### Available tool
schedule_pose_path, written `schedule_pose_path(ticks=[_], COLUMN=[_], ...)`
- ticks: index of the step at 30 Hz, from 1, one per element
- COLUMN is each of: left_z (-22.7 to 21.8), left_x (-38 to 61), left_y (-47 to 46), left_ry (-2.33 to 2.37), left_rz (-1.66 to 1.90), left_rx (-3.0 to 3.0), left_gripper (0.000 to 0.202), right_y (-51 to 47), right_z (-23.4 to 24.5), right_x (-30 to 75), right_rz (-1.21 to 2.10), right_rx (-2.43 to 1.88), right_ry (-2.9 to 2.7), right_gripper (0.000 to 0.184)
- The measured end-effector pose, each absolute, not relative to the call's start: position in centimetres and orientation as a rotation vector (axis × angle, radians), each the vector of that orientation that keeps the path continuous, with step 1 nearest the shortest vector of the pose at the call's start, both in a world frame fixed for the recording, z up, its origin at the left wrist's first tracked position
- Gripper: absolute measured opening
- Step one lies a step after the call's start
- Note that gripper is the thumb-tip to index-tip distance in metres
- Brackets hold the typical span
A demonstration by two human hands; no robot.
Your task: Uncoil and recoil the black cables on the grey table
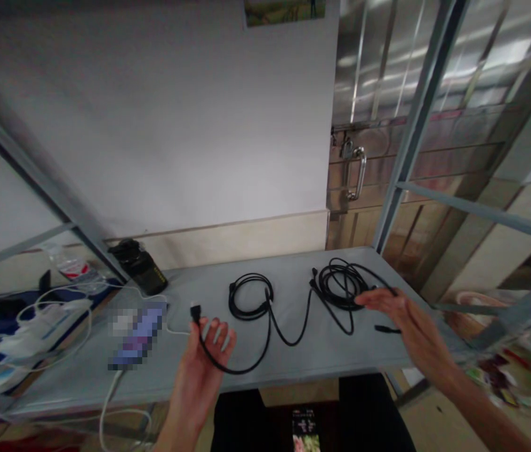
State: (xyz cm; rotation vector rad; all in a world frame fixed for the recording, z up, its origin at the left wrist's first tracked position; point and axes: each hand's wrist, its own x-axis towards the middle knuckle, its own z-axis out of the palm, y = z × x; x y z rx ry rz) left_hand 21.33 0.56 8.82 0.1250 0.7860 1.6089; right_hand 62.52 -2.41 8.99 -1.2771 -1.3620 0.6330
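My left hand (202,367), palm up with the fingers loosely curled, grips one end of a black cable (257,362) near its plug (195,312). That cable sags across the table to a small round coil (250,316). Over the right side of the table, my right hand (400,314) is stretched out with its fingers extended, beside a larger black cable coil (338,304). A strand from this coil passes behind the hand, and a black cable end (386,329) shows below it. Whether the right hand touches the strand is hidden.
A phone-like blurred object (138,336) lies at the left of the grey table (303,364), with white cords around it. Behind it stands a dark container (140,267). Metal posts (411,144) frame both sides. A wall rises behind, with a metal door (378,81) at right.
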Motion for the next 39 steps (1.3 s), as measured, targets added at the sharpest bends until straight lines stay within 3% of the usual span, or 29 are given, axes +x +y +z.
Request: schedule_pose_path(ticks=[7, 14, 21, 24, 28, 31, 39], left_z=[3.8, 3.9, 6.4, 6.2, 4.6, 2.7, -1.9], left_x=[27.3, 26.6, 26.3, 25.8, 23.7, 21.7, 19.7], left_y=[0.2, 0.4, 2.0, 4.6, 10.1, 13.4, 15.5], left_ry=[0.723, 0.757, 0.897, 1.059, 1.379, 1.521, 1.77], left_rz=[1.323, 1.324, 1.346, 1.419, 1.512, 1.517, 1.391], left_rx=[0.171, 0.297, 0.691, 0.973, 1.444, 1.585, 1.789], left_gripper=[0.016, 0.012, 0.063, 0.076, 0.051, 0.036, 0.017], right_y=[-3.2, -2.3, 0.1, 3.5, 9.3, 12.5, 13.6], right_z=[7.8, 6.1, 5.8, 5.2, 3.6, 1.8, -1.6], right_x=[50.1, 45.9, 44.5, 43.9, 43.4, 43.3, 44.1], right_rz=[1.071, 0.888, 0.38, 0.129, -0.116, -0.149, -0.001], right_rx=[-1.031, -1.194, -1.254, -1.137, -0.966, -0.982, -1.08], right_ry=[-1.779, -2.193, -2.591, -2.682, -2.635, -2.553, -2.325], right_gripper=[0.047, 0.05, 0.061, 0.054, 0.02, 0.007, 0.027])
